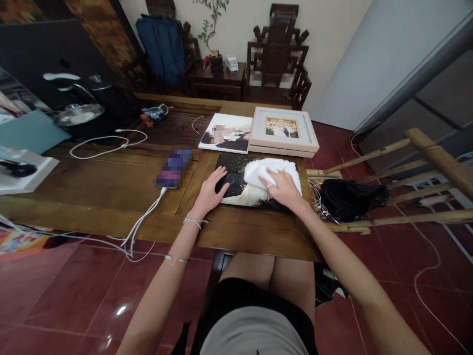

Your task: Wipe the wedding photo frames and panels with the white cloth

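Note:
A dark photo panel (233, 183) with a pale gown in its picture lies flat near the front edge of the wooden table (251, 231). On its left edge rests my left hand (212, 190), fingers spread and holding nothing. My right hand (284, 187) presses a white cloth (258, 170) onto the panel's right half, with the fingers bent over the cloth. The cloth hides much of the picture beneath it.
Behind the panel lie a white-edged photo panel (225, 133) and a pale picture frame (306, 130). A phone (173, 168) with a white cable (138, 224) is to the left. A bamboo rack (388, 148) holding a black bag (342, 199) stands right.

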A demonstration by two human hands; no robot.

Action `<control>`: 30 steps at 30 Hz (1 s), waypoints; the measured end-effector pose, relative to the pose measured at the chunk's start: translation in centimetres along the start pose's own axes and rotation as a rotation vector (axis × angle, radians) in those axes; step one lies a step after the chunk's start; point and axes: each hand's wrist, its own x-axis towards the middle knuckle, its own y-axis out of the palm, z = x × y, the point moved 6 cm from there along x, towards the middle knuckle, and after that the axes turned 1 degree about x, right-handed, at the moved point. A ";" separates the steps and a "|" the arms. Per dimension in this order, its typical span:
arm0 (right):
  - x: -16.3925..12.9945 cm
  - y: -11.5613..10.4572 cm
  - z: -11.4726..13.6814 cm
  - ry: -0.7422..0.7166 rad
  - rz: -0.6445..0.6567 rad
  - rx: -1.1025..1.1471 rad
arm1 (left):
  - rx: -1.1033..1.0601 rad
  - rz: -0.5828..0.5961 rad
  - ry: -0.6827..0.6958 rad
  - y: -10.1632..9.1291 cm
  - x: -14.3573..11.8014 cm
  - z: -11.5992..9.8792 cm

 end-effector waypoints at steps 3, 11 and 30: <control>4.6 -0.4 -1.7 0.050 -0.035 -0.018 | -0.007 -0.001 0.006 0.0 -0.1 0.1; 2.5 0.6 0.2 0.038 -0.060 -0.114 | 0.002 0.002 -0.001 0.3 -0.1 0.2; 6.1 1.1 0.8 0.020 -0.022 -0.084 | -0.025 0.015 0.008 0.4 -0.1 0.4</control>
